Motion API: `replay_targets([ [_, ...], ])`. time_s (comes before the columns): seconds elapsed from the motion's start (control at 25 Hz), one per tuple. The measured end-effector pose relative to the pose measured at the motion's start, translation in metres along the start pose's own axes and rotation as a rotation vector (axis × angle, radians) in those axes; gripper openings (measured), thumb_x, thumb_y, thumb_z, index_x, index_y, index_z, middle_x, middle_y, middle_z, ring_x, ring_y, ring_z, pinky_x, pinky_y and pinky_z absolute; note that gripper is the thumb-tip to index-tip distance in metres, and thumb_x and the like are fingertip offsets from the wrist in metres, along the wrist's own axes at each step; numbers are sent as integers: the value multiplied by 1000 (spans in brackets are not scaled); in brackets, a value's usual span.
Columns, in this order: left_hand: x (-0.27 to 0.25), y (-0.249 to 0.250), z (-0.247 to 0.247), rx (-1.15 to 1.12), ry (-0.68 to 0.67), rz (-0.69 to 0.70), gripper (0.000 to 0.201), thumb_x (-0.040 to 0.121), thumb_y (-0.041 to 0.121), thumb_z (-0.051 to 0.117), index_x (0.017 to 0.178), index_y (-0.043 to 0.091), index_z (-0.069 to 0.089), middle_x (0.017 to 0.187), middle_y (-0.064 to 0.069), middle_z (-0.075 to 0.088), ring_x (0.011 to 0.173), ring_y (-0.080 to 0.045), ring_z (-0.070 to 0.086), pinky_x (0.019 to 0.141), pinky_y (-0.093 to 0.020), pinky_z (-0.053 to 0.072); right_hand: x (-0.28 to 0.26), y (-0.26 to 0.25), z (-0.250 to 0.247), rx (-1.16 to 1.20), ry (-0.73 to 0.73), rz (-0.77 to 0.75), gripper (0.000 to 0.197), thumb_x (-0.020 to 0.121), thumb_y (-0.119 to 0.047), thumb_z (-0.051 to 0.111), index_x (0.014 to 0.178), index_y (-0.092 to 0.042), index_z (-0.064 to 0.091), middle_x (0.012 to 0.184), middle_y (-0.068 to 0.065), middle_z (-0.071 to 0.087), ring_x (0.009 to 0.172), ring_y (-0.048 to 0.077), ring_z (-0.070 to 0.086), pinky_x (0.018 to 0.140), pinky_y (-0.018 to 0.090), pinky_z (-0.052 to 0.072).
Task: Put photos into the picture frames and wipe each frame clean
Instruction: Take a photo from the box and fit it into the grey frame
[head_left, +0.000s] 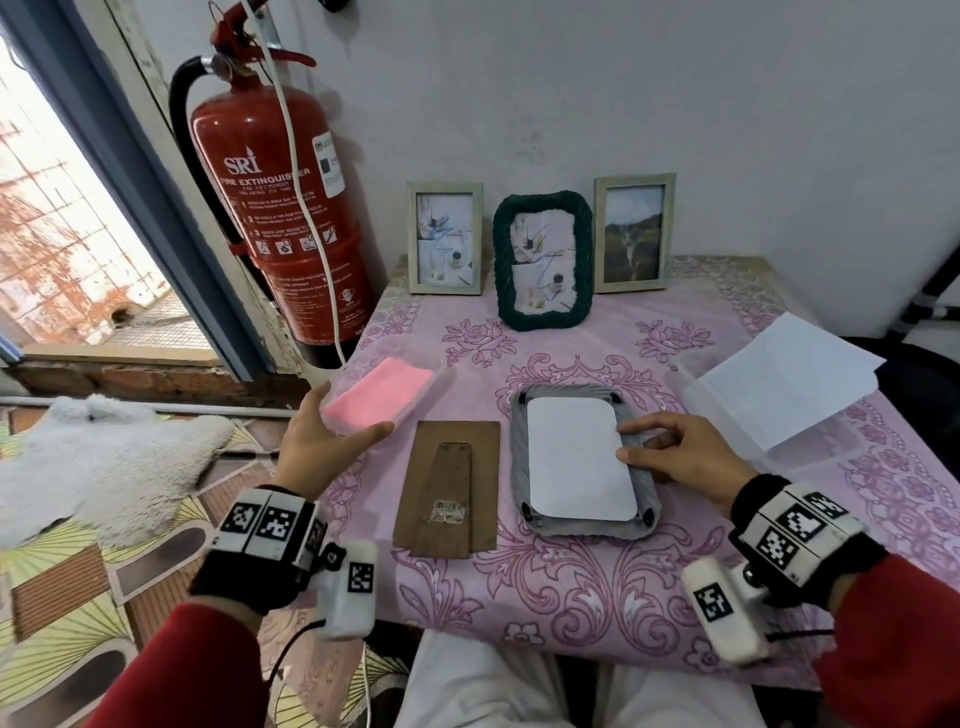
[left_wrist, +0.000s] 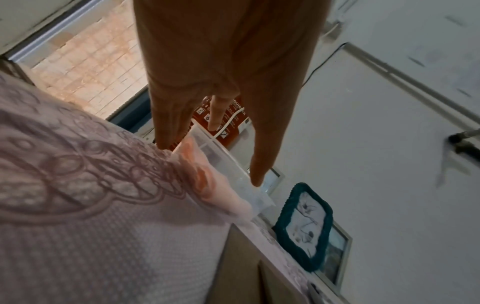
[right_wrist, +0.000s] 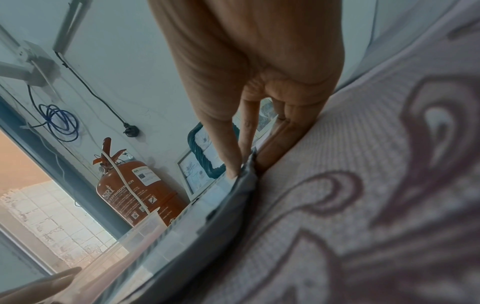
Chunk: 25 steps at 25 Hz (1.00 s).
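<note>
Lying face down on the table (head_left: 571, 613), the grey frame (head_left: 519, 452) has its long axis running away from the person, and a white photo (head_left: 576, 457) rests in its back opening. The right hand (head_left: 680, 457) is at the frame's right edge, fingers fairly straight, with fingertips (head_left: 626, 428) touching the photo's edge; it grips nothing. Just left of the frame lies the brown backing board (head_left: 447, 488), its long axis parallel to the frame. I judge the coming move is to close the frame with this board, and the left hand (head_left: 322, 441) is nearer to it. That hand is open, fingers spread, at the near corner of the clear tray (head_left: 436, 376) with the pink cloth (head_left: 379, 389), left of the frame.

Only the head view shows board and frame together. In the right wrist view a fingertip (right_wrist: 232, 174) meets the frame rim, which the head view leaves unclear. From the left wrist view, I cannot tell whether the fingers touch the tray.
</note>
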<state>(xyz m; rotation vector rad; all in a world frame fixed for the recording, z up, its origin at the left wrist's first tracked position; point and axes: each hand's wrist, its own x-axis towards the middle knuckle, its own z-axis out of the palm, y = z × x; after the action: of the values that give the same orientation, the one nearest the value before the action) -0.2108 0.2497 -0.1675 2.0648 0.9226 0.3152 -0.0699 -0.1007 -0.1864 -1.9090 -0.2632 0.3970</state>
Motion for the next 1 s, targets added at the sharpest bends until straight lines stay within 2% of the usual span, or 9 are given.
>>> replay_targets([
  [0.16,14,7,8,48,29,-22,123,53,54,83,148,14,15,152,-12,26,139,-30,28,114,-46,27,0,0,1,-3,10,-7,27,72,-4,77,97,-14,71,60,1,43,58,11,48,59,18,50],
  [0.24,20,18,15,126,35,-54,126,52,61,80,148,14,13,151,-17,23,139,-33,25,112,-47,24,0,0,1,3,5,-6,27,72,-4,77,97,-13,71,60,1,44,59,12,48,61,21,51],
  [0.36,32,34,25,158,23,-81,127,48,67,78,142,7,17,145,-21,26,136,-36,27,110,-46,27,1,0,1,8,7,-1,27,72,-5,78,96,-14,71,61,2,44,61,13,48,64,25,51],
  [0.56,45,47,39,156,23,-134,147,35,81,70,143,10,1,147,-26,21,136,-39,26,111,-49,29,3,1,1,-1,16,-4,28,71,-5,79,96,-14,71,62,3,45,63,15,48,68,32,52],
  [0.68,47,51,41,160,12,-153,151,30,85,66,143,10,-1,146,-27,22,135,-40,27,111,-51,30,2,0,2,7,14,-1,27,71,-5,78,95,-15,71,63,4,45,62,13,49,64,27,53],
  [0.84,36,53,41,280,131,-97,138,38,88,58,139,3,16,141,-22,24,132,-37,24,110,-47,24,1,-3,1,-2,14,-5,28,72,-4,78,98,-11,71,60,2,44,58,11,47,54,17,50],
  [0.92,21,52,41,286,221,111,110,54,79,63,133,9,31,135,-13,29,128,-30,25,107,-42,24,0,-4,2,-6,14,-5,28,72,-4,77,99,-11,71,60,2,44,59,11,46,56,18,50],
  [0.96,12,53,40,260,199,256,90,61,71,66,128,16,39,130,-8,33,125,-26,28,104,-39,25,-1,-4,2,-9,14,-9,28,72,-4,77,99,-10,71,60,2,43,60,12,46,58,20,51],
  [1.0,1,54,40,266,93,400,75,65,67,67,122,21,47,127,-5,38,122,-23,33,101,-36,27,-1,-5,3,-10,16,-11,28,73,-4,77,100,-9,71,61,3,43,61,13,46,62,25,51],
])
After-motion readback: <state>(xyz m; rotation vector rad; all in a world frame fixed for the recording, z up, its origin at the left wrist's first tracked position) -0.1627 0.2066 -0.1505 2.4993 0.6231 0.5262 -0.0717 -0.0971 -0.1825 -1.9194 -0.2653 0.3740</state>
